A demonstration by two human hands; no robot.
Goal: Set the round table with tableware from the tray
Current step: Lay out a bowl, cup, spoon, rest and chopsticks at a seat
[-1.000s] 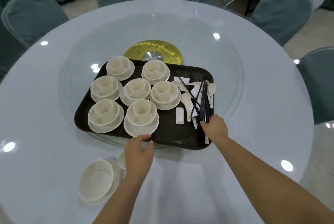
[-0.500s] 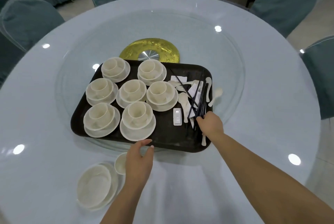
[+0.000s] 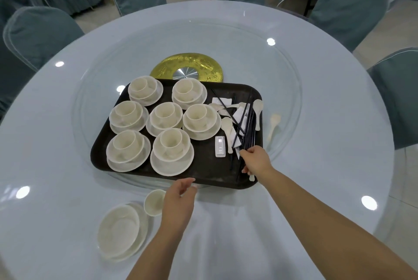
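Observation:
A dark tray (image 3: 203,166) lies on the glass turntable (image 3: 282,89) of the round table (image 3: 328,189). It carries several cream sets of plate, bowl and cup (image 3: 172,150), a white chopstick rest (image 3: 220,146), spoons (image 3: 227,126) and black chopsticks (image 3: 248,121). My right hand (image 3: 256,162) grips the near ends of the chopsticks at the tray's right front corner; a spoon handle shows beneath it. My left hand (image 3: 178,202) hovers with relaxed fingers at the tray's front edge. Left of it, on the table, stand a cup (image 3: 153,201) and a bowl on a plate (image 3: 119,231).
One spoon (image 3: 272,126) lies on the glass to the right of the tray. A gold hub (image 3: 187,69) marks the turntable's centre behind the tray. Covered teal chairs (image 3: 38,35) ring the table's far side.
My right hand has stayed on the chopstick ends and drawn them slightly toward the tray's front. My left hand remains at the tray's front edge. The camera view has shifted a little.

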